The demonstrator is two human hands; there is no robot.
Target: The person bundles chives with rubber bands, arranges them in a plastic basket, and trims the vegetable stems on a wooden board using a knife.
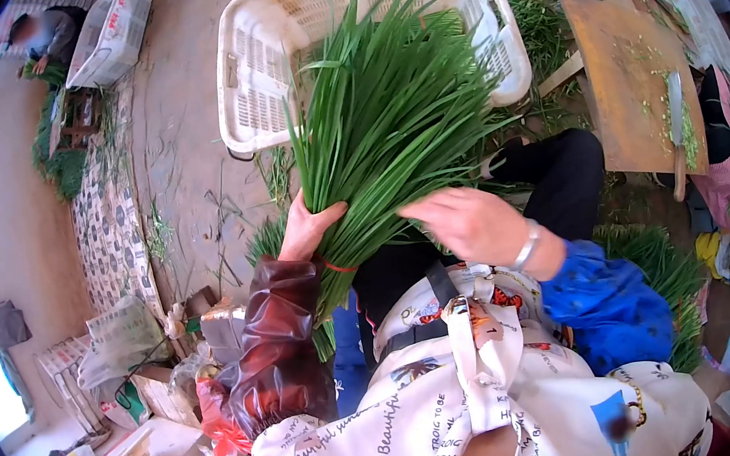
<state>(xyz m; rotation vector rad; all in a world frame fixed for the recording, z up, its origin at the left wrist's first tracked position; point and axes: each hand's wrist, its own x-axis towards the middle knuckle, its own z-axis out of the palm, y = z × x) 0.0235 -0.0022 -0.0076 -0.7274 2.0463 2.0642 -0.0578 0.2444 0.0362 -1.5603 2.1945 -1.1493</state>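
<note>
A large bunch of Chinese chives fans out in front of me, its leaf tips over the white crate. My left hand, in a brown leather-like sleeve, is wrapped round the lower part of the bunch from the left. Just below it, a red band circles the stems. My right hand, with a silver bracelet and blue sleeve, is at the right side of the leaves. Its fingers are pinched together and slightly blurred; what they hold, if anything, is too small to make out.
Beyond the bunch stands a white plastic crate with greens inside. A cleaver lies on a wooden board at right. More chives lie near my right elbow. A person sits far left beside another crate.
</note>
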